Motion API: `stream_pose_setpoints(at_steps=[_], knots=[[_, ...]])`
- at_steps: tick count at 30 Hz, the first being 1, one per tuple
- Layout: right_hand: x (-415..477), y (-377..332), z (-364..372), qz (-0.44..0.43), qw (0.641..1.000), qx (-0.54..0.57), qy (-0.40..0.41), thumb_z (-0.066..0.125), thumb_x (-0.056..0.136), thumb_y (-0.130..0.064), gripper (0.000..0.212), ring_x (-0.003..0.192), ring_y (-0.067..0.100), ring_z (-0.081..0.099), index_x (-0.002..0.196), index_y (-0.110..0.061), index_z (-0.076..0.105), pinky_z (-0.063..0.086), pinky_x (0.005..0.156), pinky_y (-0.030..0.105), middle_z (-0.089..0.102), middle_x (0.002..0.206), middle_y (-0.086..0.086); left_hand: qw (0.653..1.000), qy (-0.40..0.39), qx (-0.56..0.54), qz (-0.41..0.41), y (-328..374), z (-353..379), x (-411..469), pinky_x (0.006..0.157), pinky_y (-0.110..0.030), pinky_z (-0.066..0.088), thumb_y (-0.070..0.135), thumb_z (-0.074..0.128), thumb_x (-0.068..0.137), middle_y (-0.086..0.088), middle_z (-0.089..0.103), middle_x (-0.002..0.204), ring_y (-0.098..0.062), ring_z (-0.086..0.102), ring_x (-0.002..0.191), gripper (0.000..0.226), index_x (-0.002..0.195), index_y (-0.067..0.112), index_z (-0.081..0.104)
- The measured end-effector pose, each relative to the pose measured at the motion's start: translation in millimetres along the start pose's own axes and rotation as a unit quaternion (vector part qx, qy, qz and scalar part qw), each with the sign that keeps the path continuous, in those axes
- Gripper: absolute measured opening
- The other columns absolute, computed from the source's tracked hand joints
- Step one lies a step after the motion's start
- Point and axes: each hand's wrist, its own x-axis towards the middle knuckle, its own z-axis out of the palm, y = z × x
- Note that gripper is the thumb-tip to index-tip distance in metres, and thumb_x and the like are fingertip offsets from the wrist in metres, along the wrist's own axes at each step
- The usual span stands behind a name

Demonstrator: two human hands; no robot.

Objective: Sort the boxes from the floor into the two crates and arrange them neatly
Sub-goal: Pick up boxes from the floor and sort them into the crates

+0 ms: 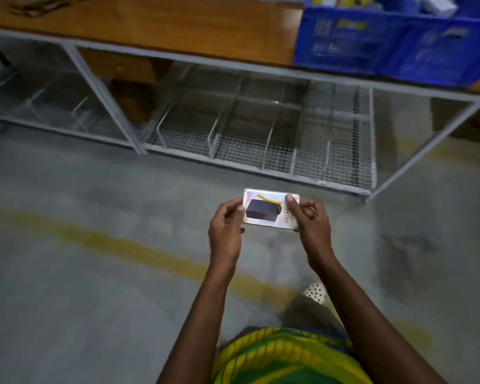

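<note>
Both hands (225, 225) (312, 225) pinch box (269, 207); crates (394, 42) blurred, cropped.

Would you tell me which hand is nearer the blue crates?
Right. The right hand is below-left of the blue crates; the left hand farther left, across the box.

I see small flat white box (263, 211), printed face up: black block, yellow strip, pink lettering; held roughly level in air, long side across my view; left hand (225, 231) pinches left end, right hand (313, 227) pinches right end; two blue slatted crates upper right on worktop (150, 23), left crate (347, 42) touching right crate (441, 51); contents blurred.
</note>
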Motion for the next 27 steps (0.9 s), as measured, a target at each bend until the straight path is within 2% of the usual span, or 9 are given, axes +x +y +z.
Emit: stream_pose_setpoints(at_steps=[5, 9, 11, 13, 17, 20, 25, 27], knots=[[78.4, -16.7, -87.5, -0.013, 1.0, 0.024, 0.003, 0.081, 0.084, -0.044, 0.035, 0.08, 0.002, 0.068, 0.1, -0.022, 0.06, 0.051, 0.078, 0.037, 0.077, 0.096, -0.008, 1.0, -0.026, -0.007, 0.011, 16.5, 132.4, 39.0, 0.076, -0.039, 0.055, 0.011, 0.059, 0.1, 0.005, 0.071, 0.098, -0.004, 0.064, 0.087, 0.018, 0.111, 0.017, 0.071], [143.3, -40.9, -145.6, -0.039, 0.999, 0.011, 0.016, 0.079, 0.079, -0.055, 0.044, 0.098, 0.007, 0.071, 0.112, -0.033, 0.06, 0.055, 0.082, 0.035, 0.074, 0.114, -0.012, 0.999, -0.033, -0.021, 0.006, 30.8, 229.5, 60.9, 0.075, -0.038, 0.056, 0.013, 0.061, 0.099, 0.004, 0.07, 0.099, -0.006, 0.064, 0.089, 0.017, 0.112, 0.02, 0.07], [172.3, -57.4, -169.2, -0.052, 0.998, 0.014, 0.031, 0.078, 0.081, -0.055, 0.044, 0.102, 0.007, 0.069, 0.118, -0.038, 0.061, 0.056, 0.083, 0.034, 0.072, 0.118, -0.017, 0.999, -0.041, -0.024, -0.001, 40.8, 272.3, 71.6, 0.075, -0.039, 0.056, 0.013, 0.062, 0.098, 0.003, 0.069, 0.099, -0.008, 0.064, 0.091, 0.017, 0.108, 0.024, 0.069], [201.4, -75.2, -184.4, -0.067, 0.996, 0.022, 0.048, 0.078, 0.085, -0.049, 0.041, 0.1, 0.007, 0.068, 0.122, -0.041, 0.061, 0.056, 0.082, 0.031, 0.07, 0.119, -0.019, 0.998, -0.049, -0.026, 0.012, 53.8, 306.4, 83.7, 0.073, -0.038, 0.056, 0.015, 0.063, 0.098, 0.004, 0.07, 0.099, -0.009, 0.064, 0.09, 0.016, 0.106, 0.027, 0.069], [265.9, -108.4, -196.2, -0.109, 0.99, 0.037, 0.082, 0.078, 0.087, -0.044, 0.048, 0.091, 0.0, 0.066, 0.131, -0.037, 0.061, 0.052, 0.075, 0.017, 0.064, 0.126, -0.008, 0.996, -0.065, -0.03, 0.044, 83.5, 363.2, 121.2, 0.071, -0.038, 0.057, 0.014, 0.063, 0.098, 0.005, 0.073, 0.098, -0.013, 0.068, 0.09, 0.017, 0.107, 0.027, 0.07], [317.5, -130.6, -198.5, -0.131, 0.985, 0.054, 0.096, 0.078, 0.087, -0.044, 0.051, 0.091, 0.006, 0.066, 0.134, -0.037, 0.06, 0.054, 0.073, 0.019, 0.059, 0.13, -0.003, 0.993, -0.076, -0.027, 0.083, 101.6, 402.6, 161.8, 0.072, -0.037, 0.056, 0.014, 0.063, 0.098, 0.005, 0.074, 0.101, -0.011, 0.068, 0.091, 0.017, 0.107, 0.026, 0.07], [402.6, -169.3, -200.2, -0.19, 0.974, 0.071, 0.105, 0.078, 0.089, -0.034, 0.053, 0.097, 0.01, 0.069, 0.137, -0.042, 0.056, 0.059, 0.079, 0.029, 0.066, 0.124, -0.006, 0.975, -0.071, 0.001, 0.209, 129.7, 469.4, 242.1, 0.085, -0.046, 0.057, 0.022, 0.064, 0.094, 0.006, 0.073, 0.104, -0.015, 0.068, 0.096, 0.015, 0.109, 0.026, 0.068], [434.4, -188.5, -201.7, -0.206, 0.967, 0.071, 0.135, 0.079, 0.088, -0.028, 0.056, 0.097, 0.009, 0.07, 0.139, -0.038, 0.056, 0.057, 0.081, 0.028, 0.067, 0.119, -0.01, 0.966, -0.072, 0.019, 0.247, 147.0, 500.1, 268.0, 0.086, -0.042, 0.056, 0.022, 0.064, 0.094, 0.004, 0.072, 0.105, -0.014, 0.068, 0.096, 0.017, 0.111, 0.021, 0.066]])
